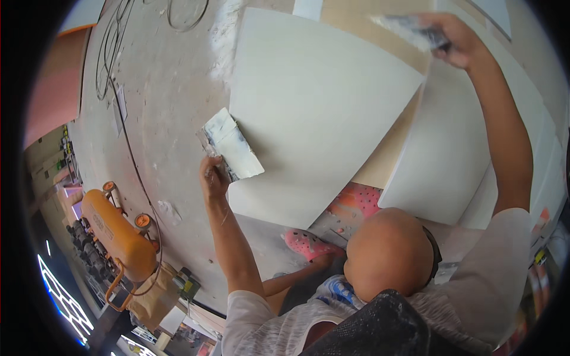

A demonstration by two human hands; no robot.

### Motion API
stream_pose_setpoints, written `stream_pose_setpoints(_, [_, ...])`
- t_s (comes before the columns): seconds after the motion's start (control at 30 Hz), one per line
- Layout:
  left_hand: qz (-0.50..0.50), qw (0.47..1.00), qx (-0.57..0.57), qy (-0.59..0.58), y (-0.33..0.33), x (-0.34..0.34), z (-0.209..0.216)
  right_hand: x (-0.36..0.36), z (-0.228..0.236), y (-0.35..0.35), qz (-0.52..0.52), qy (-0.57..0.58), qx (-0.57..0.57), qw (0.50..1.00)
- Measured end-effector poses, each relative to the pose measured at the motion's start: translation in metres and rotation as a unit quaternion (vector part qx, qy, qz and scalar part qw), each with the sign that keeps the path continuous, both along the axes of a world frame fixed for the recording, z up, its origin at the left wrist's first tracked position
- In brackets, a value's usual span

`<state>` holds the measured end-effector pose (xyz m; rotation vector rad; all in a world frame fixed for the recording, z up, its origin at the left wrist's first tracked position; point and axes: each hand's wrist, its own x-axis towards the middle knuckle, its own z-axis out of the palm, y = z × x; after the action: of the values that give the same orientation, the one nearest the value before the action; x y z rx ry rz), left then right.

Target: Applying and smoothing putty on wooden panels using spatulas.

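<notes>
Against the left edge of the large white flat panel [309, 113], the left hand [214, 177] is gripping, fingers closed round its handle, a wide flat putty-smeared trowel [230, 144], whose blade is overlapping the panel's edge. Beyond the panel's upper right corner, the right hand [454, 41] is clenching a narrower grey-smeared putty knife [407, 28]. Left of the panel, an orange cylindrical compressor tank [116, 234] is lying on the dusty concrete floor [166, 89].
</notes>
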<state>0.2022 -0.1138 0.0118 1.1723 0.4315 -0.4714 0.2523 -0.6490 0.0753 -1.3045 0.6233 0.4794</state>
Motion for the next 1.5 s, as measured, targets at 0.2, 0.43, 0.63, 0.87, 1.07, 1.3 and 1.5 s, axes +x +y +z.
stream_pose_setpoints(0.2, [0.038,0.998,0.042,-0.006,-0.018,-0.009,0.017,-0.026,0.010,0.016,0.013,0.051,-0.025,0.998])
stream_pose_setpoints(0.43, [0.006,0.998,0.057,-0.020,-0.015,-0.023,0.029,0.033,0.003,0.034,0.137,0.005,0.002,0.991])
stream_pose_setpoints(0.63, [0.050,0.994,0.086,-0.034,-0.003,-0.034,0.031,0.071,0.033,0.058,0.122,-0.124,0.195,0.965])
stream_pose_setpoints(0.87, [0.035,0.997,0.064,-0.031,-0.023,-0.022,0.039,-0.002,-0.009,0.002,-0.101,-0.039,0.067,0.992])
stream_pose_setpoints(1.07, [0.061,0.994,0.077,-0.039,-0.017,-0.028,0.038,0.006,-0.033,0.010,0.099,0.084,0.071,0.989])
stream_pose_setpoints(1.3, [0.082,0.991,0.095,-0.042,-0.039,-0.032,0.062,0.065,0.001,0.050,0.199,0.055,0.107,0.973])
stream_pose_setpoints(1.5, [0.088,0.991,0.098,-0.030,-0.022,-0.039,0.040,0.117,0.015,0.098,0.198,-0.079,0.217,0.953])
